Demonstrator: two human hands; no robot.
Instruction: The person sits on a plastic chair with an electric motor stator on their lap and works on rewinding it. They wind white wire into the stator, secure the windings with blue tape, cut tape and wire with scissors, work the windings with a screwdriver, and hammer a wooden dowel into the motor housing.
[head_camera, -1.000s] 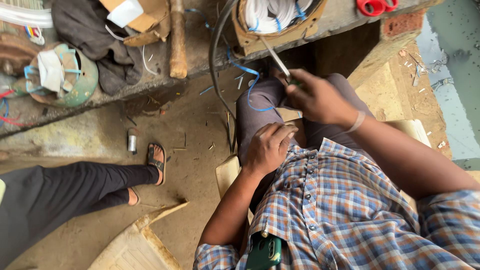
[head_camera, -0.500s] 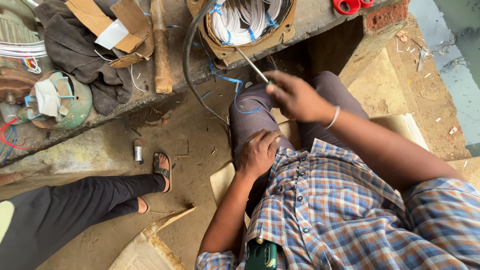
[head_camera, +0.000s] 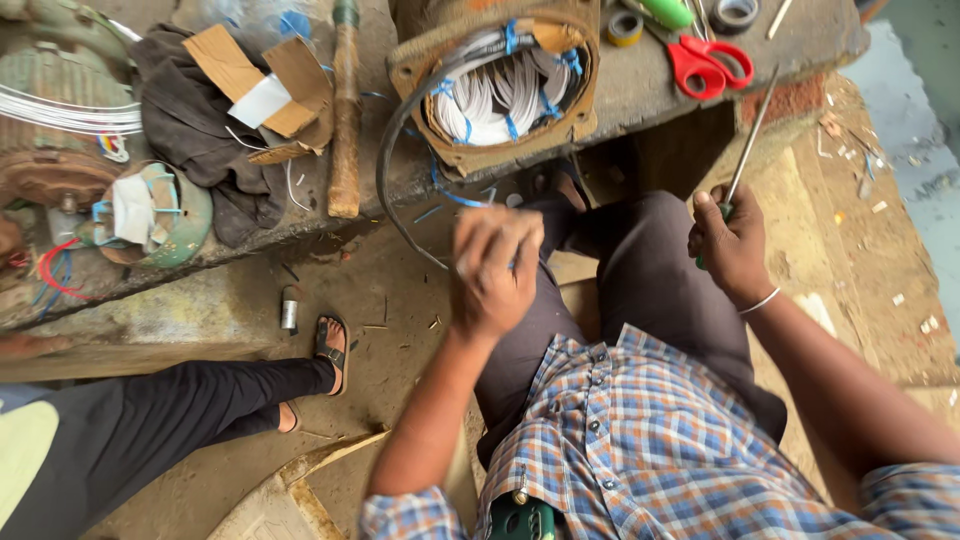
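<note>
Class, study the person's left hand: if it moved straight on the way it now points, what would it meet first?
Most likely the motor housing with white windings. The left hand points up toward it, though the hand is blurred and depth is unclear.

Torn brown cardboard packaging lies on the dark cloth, a white paper slip tucked against it; no signs or screens anywhere

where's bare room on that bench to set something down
Little of it. One bare strip of bench lies between the motor housing and the red scissors. Left of the housing it is crowded: mallet, cardboard, dark cloth, green cover. The floor below the mallet is barer.
</note>
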